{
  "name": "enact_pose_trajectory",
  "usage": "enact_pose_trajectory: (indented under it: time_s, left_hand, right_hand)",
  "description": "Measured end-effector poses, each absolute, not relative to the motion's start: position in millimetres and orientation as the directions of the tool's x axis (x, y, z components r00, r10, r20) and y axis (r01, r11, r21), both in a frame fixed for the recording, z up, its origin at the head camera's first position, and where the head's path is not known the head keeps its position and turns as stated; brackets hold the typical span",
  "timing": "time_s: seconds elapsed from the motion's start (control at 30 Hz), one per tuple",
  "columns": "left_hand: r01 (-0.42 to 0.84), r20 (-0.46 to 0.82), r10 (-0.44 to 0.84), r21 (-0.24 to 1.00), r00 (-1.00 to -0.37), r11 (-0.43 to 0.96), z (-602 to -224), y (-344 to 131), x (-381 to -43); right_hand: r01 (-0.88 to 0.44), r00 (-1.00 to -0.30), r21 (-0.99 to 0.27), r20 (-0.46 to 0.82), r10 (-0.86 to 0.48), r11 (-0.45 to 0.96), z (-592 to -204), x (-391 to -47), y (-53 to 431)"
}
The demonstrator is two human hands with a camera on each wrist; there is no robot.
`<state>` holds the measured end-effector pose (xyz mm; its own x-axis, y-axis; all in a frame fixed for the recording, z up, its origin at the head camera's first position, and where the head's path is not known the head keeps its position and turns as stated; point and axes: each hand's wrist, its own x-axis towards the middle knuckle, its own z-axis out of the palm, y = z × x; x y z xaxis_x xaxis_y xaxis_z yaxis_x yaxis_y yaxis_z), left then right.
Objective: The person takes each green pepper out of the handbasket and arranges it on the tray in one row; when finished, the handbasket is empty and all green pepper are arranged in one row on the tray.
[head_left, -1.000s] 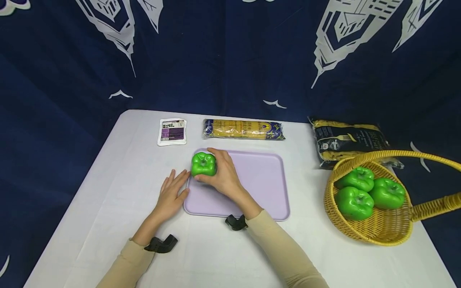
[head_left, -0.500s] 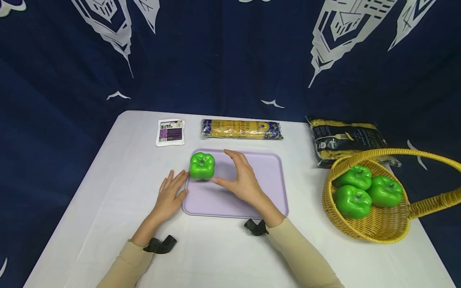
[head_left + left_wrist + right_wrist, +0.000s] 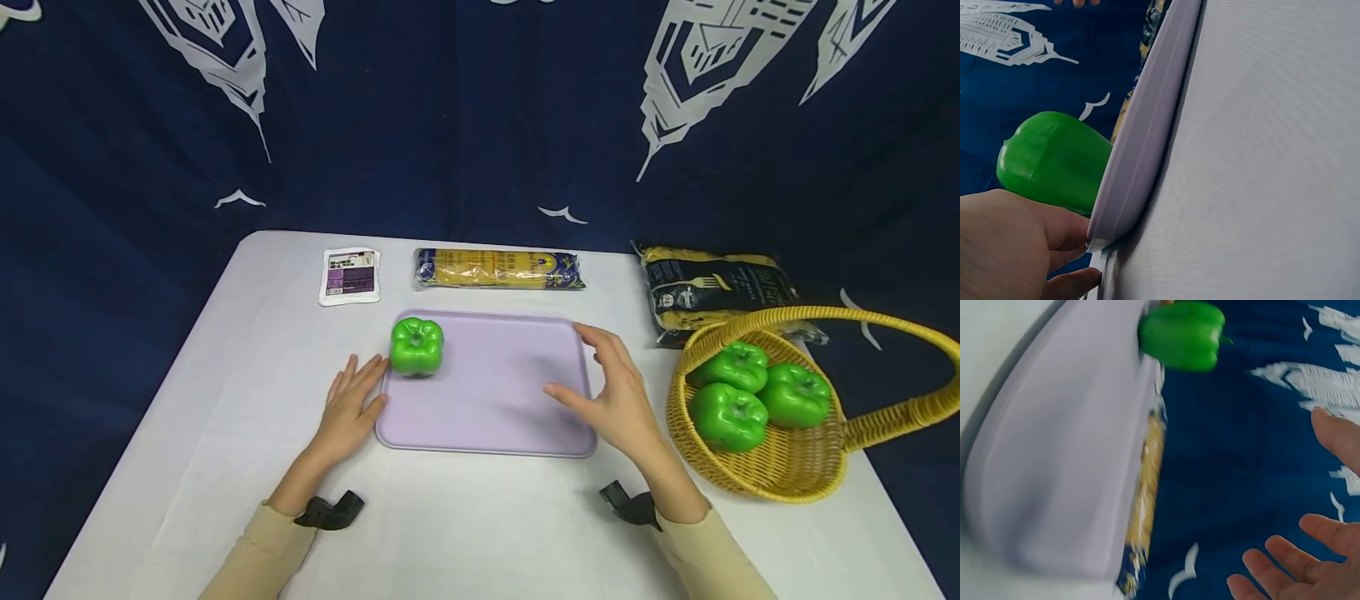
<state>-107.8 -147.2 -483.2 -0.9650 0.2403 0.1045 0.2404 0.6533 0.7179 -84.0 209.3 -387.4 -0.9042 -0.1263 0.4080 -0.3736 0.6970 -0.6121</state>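
A green bell pepper (image 3: 417, 347) stands in the far left corner of a lilac tray (image 3: 487, 392). My left hand (image 3: 349, 414) lies at the tray's left edge with its fingers spread, the fingertips right at the rim beside the pepper. In the left wrist view those fingers (image 3: 1063, 228) meet the tray's corner below the pepper (image 3: 1054, 159). Over the tray's right edge, my right hand (image 3: 617, 398) holds nothing, thumb and fingers spread wide apart. Its fingers (image 3: 1285, 559) show in the right wrist view, well away from the pepper (image 3: 1182, 335).
A yellow wicker basket (image 3: 810, 475) with a tall handle stands at the right, holding three green bell peppers (image 3: 729, 417). Behind it lies a black-and-yellow pasta bag (image 3: 712, 287). Past the tray are a long spaghetti pack (image 3: 498, 268) and a small white packet (image 3: 350, 277).
My right hand has let go of the bell pepper and moved right across the tray to its right edge. The pepper stays in the tray's corner; my left hand keeps its place.
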Motion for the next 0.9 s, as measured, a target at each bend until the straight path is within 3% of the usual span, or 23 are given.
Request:
enact_pose_trajectory:
  time_s: [0.27,0.57,0.9]
  left_hand:
    - [0.253,0.124,0.239,0.724,-0.963,0.642,-483.8,-147.5,-108.1]
    - [0.254,0.123,0.244,0.726,-0.962,0.639,-484.5,-148.2,-108.6]
    - [0.251,0.121,0.240,0.726,-0.963,0.640,-483.2,-147.3,-107.6]
  right_hand:
    - [-0.308,-0.888,-0.596,0.461,0.001,0.741,-378.7,-52.6,258.0]
    - [-0.292,-0.812,-0.649,0.556,0.177,0.703,-369.3,-20.7,314.5]
    - [-0.013,-0.752,-0.659,0.502,0.427,0.752,-367.9,5.5,358.6]
